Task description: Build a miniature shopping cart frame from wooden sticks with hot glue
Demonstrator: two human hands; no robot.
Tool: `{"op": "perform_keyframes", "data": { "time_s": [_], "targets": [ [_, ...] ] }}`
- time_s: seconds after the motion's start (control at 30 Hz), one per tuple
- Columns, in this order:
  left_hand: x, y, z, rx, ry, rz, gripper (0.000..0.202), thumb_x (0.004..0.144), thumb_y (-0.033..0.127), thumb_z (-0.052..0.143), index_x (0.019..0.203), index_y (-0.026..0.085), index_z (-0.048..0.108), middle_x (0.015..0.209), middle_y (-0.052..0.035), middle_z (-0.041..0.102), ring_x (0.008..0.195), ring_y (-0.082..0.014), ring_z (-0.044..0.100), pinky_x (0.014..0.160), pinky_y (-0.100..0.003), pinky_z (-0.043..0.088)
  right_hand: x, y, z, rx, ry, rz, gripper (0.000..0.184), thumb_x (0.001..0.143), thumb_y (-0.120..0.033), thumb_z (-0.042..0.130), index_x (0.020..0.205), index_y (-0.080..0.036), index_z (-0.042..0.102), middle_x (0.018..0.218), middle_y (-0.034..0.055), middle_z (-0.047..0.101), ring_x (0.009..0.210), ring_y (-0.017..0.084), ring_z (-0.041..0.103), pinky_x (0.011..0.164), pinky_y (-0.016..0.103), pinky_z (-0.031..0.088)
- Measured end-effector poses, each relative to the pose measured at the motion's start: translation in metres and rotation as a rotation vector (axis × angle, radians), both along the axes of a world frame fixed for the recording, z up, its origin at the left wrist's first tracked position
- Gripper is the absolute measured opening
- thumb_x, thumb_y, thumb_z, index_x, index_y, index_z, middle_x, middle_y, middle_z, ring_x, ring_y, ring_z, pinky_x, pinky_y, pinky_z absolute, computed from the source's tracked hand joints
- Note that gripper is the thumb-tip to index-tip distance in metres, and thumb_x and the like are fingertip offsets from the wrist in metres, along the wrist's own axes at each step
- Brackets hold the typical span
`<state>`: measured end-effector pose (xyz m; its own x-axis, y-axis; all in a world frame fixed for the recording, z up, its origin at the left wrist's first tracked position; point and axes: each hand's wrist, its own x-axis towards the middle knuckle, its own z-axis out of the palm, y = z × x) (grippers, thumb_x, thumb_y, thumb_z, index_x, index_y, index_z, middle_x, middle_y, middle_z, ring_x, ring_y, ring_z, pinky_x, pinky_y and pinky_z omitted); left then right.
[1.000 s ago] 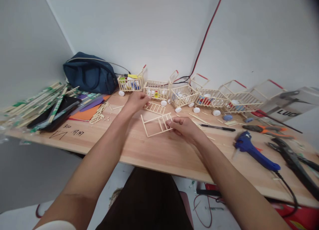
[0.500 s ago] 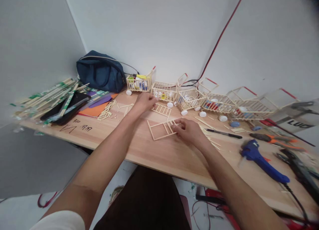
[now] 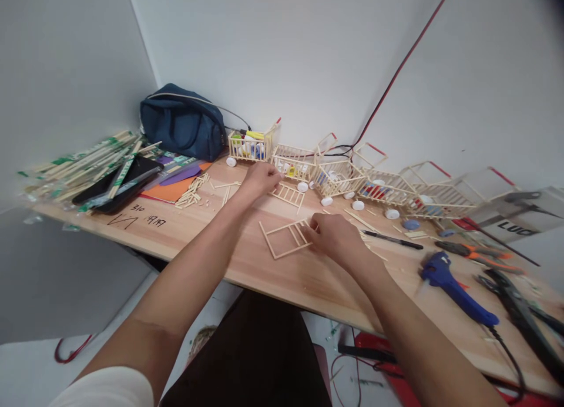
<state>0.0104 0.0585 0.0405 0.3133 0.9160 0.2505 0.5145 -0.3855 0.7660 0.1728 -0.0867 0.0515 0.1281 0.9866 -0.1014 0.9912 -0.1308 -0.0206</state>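
Observation:
My right hand (image 3: 333, 234) has its fingers closed on the right end of a small stick frame (image 3: 274, 256), made of pale wooden sticks with several crossbars. The frame lies at or just above the tabletop, and its right end is hidden by my fingers. Farther back, my left hand (image 3: 263, 179) is closed with fingertips together. It is at the left end of a second, ladder-like stick panel (image 3: 288, 195); whether it grips the panel or a small piece is hidden. Behind both hands stand several miniature stick shopping carts (image 3: 337, 184) with white wheels and red handles.
A blue glue gun (image 3: 456, 288), a black pen (image 3: 392, 239) and orange-handled pliers (image 3: 480, 253) lie to the right. Cut sticks (image 3: 192, 191), a black tray (image 3: 121, 184) with wrapped chopsticks (image 3: 88, 166) and a blue bag (image 3: 183, 122) occupy the left.
The view has shifted a little. My right hand and the near stick frame have come slightly closer to the front edge. My left hand stays by the far panel.

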Motion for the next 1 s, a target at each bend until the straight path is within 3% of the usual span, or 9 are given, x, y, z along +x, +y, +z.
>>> {"op": "perform_keyframes", "data": {
  "time_s": [0.47,0.67,1.0],
  "targets": [
    [-0.001,-0.002,0.003,0.028,-0.006,-0.002,0.022,0.080,0.023,0.058,0.063,0.013,0.071,0.053,-0.0001,0.061,0.054,-0.0111,0.052,0.055,-0.022,0.034,-0.017,-0.006,-0.006,0.023,-0.096,-0.042,0.033,0.095,-0.034,0.045,0.104,-0.014,0.069,0.098,0.0182,0.074,0.091,0.031,0.071,0.067,0.035,0.045],
    [0.000,0.000,0.001,0.032,-0.006,0.000,0.021,0.078,0.022,0.058,0.063,0.013,0.071,0.053,-0.0002,0.062,0.053,-0.0113,0.051,0.055,-0.023,0.035,-0.012,-0.013,-0.011,0.069,-0.043,-0.070,0.032,0.096,-0.036,0.045,0.098,-0.015,0.069,0.100,0.0159,0.073,0.092,0.029,0.070,0.069,0.034,0.043],
    [-0.002,0.005,0.000,0.032,-0.034,0.033,0.022,0.080,0.025,0.057,0.069,0.013,0.072,0.061,-0.0024,0.068,0.055,-0.0117,0.055,0.057,-0.023,0.039,0.012,-0.055,-0.010,0.257,0.133,-0.022,0.027,0.097,-0.031,0.047,0.109,-0.019,0.069,0.114,0.0097,0.069,0.097,0.024,0.066,0.080,0.035,0.047]
  ]
}}
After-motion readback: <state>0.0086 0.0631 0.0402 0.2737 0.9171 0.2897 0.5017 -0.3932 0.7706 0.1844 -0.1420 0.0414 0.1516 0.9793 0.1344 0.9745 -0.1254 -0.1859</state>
